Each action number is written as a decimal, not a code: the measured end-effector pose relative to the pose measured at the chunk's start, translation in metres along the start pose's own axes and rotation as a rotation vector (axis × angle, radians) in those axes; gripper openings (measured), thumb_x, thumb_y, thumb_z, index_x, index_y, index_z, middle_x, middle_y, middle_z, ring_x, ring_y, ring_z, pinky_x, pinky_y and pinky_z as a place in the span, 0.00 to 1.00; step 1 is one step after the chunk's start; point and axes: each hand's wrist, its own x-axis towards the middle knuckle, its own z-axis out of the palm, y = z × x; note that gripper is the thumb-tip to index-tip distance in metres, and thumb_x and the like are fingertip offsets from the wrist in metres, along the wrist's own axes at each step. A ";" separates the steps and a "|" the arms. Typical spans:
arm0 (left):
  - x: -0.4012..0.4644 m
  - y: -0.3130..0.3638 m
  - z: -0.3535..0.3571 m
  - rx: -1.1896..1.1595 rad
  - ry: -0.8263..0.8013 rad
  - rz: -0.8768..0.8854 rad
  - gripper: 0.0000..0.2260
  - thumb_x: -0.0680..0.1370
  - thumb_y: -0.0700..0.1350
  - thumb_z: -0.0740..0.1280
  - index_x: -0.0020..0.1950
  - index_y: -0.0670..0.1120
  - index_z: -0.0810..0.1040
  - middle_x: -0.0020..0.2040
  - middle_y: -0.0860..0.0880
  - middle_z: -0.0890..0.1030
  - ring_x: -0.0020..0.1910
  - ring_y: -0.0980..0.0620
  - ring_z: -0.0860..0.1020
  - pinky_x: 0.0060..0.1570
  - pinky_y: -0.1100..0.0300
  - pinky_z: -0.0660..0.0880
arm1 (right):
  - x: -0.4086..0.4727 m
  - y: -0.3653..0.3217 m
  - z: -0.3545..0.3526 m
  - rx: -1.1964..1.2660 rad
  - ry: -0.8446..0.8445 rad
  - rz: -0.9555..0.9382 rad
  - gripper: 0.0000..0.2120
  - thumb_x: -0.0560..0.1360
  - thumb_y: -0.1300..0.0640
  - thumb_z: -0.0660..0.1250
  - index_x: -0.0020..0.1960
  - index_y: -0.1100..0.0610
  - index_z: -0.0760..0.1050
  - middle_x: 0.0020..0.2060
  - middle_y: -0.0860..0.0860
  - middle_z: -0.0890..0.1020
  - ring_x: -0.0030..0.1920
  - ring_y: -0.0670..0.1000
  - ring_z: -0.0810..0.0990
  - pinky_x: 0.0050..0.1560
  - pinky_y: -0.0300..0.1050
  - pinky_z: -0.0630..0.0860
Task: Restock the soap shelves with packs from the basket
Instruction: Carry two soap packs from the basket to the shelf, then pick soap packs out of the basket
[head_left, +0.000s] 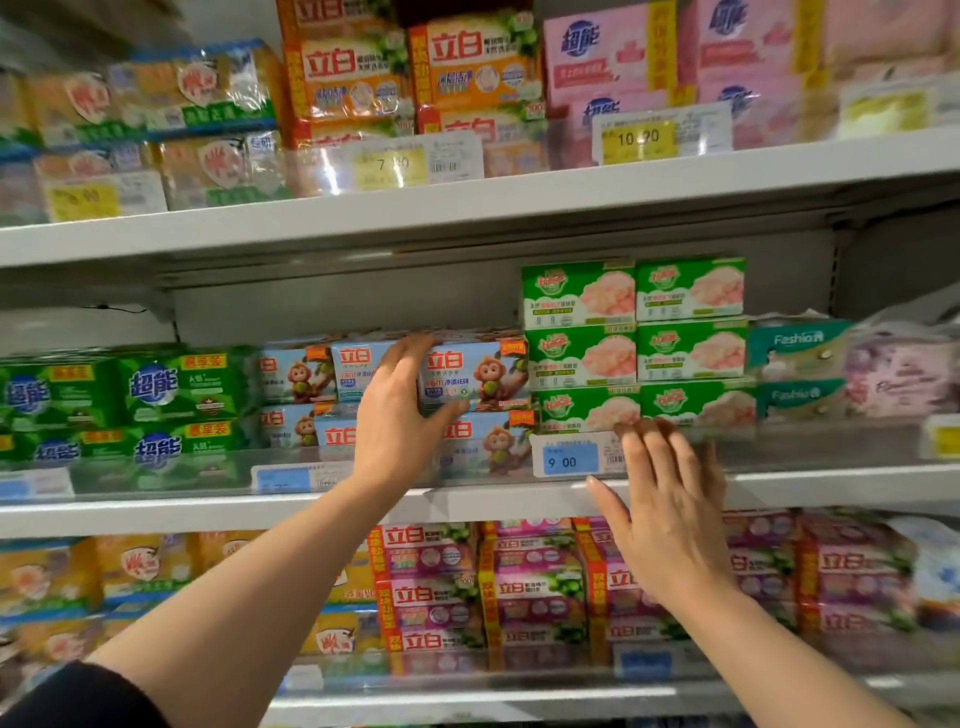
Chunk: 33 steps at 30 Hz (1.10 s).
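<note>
Middle shelf (467, 501), far left: green soap packs (176, 395) stacked two high w/ blue-white logos. Next to them the light-blue monkey soap packs (301, 374), also two rows. Left hand (397, 410) is on the upper-row monkey pack (472, 376), fingers over its top edge and thumb under the bottom edge, so it's gripping that pack, which sits on the lower monkey pack right at the shelf front. Just right of that, green-and-white soap boxes (634, 343) stacked three high, two across. Blue 9.00 price tag (569, 457) on the rail below them. Right hand (667, 499) is flat, fingers straight and spread, tips up against the bottom green box / shelf front, not holding anything. Far right: teal Fashion boxes (797, 348). Basket isn't in shot.
</note>
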 end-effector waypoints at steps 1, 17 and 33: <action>-0.006 0.001 0.001 -0.030 -0.009 -0.022 0.33 0.73 0.45 0.75 0.74 0.48 0.66 0.72 0.49 0.69 0.70 0.49 0.68 0.67 0.56 0.66 | -0.001 0.000 -0.002 -0.001 -0.028 0.004 0.29 0.79 0.38 0.46 0.65 0.59 0.69 0.60 0.58 0.78 0.63 0.60 0.69 0.62 0.67 0.71; -0.170 0.183 0.045 -0.410 -0.450 0.233 0.22 0.72 0.42 0.73 0.65 0.43 0.75 0.55 0.45 0.82 0.53 0.46 0.80 0.54 0.53 0.76 | -0.115 0.128 -0.147 -0.002 -0.251 0.091 0.27 0.79 0.46 0.62 0.73 0.57 0.63 0.71 0.55 0.65 0.70 0.58 0.66 0.69 0.51 0.64; -0.365 0.472 0.143 -0.681 -1.279 1.068 0.24 0.74 0.47 0.74 0.67 0.45 0.73 0.62 0.46 0.70 0.59 0.47 0.74 0.57 0.55 0.73 | -0.422 0.334 -0.343 -0.387 -0.212 0.782 0.08 0.76 0.54 0.66 0.53 0.54 0.76 0.46 0.53 0.84 0.50 0.59 0.81 0.48 0.52 0.77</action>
